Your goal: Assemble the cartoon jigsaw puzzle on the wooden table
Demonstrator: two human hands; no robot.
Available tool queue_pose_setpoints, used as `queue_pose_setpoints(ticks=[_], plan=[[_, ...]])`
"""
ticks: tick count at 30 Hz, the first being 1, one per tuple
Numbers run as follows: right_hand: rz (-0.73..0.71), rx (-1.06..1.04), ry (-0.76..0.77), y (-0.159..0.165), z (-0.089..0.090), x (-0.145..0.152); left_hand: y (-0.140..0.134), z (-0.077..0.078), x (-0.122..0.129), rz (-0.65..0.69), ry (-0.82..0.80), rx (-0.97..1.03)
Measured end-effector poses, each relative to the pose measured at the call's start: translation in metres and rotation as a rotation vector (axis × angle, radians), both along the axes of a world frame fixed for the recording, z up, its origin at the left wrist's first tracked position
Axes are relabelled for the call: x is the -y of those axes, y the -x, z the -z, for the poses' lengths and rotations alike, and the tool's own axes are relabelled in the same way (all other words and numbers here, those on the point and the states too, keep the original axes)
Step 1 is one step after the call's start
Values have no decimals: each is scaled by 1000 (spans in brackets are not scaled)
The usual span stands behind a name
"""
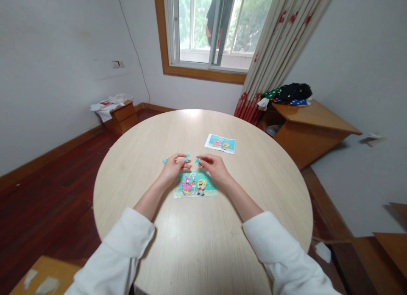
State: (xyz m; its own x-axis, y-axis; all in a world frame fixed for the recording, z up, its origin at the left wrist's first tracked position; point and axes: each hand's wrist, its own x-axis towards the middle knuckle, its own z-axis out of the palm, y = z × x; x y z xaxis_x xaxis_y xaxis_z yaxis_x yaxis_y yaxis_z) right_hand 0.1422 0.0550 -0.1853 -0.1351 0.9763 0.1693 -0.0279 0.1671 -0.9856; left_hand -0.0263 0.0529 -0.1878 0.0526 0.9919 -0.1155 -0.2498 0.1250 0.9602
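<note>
A mostly assembled cartoon jigsaw puzzle (193,189) lies on the round wooden table (197,240), showing a pink starfish and a yellow sponge figure. Just above its top left edge is my left hand (173,170), its fingers pinching a small teal puzzle piece (187,160). Another teal piece (188,155) shows by those fingertips, and a loose one (164,161) is left of the hand. Over the top right of the puzzle, my right hand (214,165) is closed on a teal puzzle piece (197,161) between thumb and fingers.
A printed picture card (221,143) with the same cartoon lies beyond my right hand. Behind the table are a window (219,28) and a curtain (273,45). Clothes (292,93) rest on a tilted wooden desk (313,117) at right; a small cabinet (124,113) stands at left.
</note>
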Motion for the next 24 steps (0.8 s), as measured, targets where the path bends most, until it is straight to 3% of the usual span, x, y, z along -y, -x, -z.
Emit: queue_pose_setpoints(ticks=[9,17,24], plan=[[113,-147,197,-6,6,21,-11,-2,10,76,-1,-16],[59,-115,181,-3,7,25,-18,4,16,153,-64,-38],[71,-95,160,-4,11,24,-16,4,16,143,-44,-5]])
